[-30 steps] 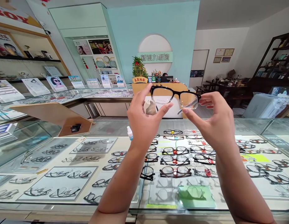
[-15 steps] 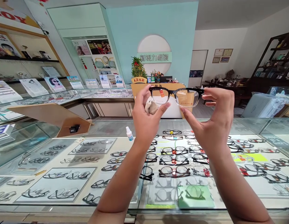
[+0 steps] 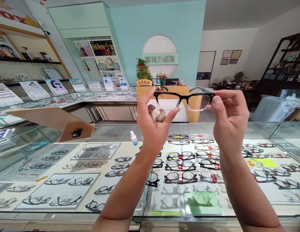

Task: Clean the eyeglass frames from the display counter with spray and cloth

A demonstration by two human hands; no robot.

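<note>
Since the earlier frame, in the head view, our right hand has slid outward, its thumb going from below the lens to the frame's end. Between both hands we pinch the rectangular, black-and-clear plastic eyeglasses, just right of the picture's upper centre. Our left hand also clutches a crumpled beige cloth-like wad. That crowded grip could let the eyeglasses slip towards the glass-topped display counter; uneven pulling could bend them, and a stray thumb could smudge.
</note>
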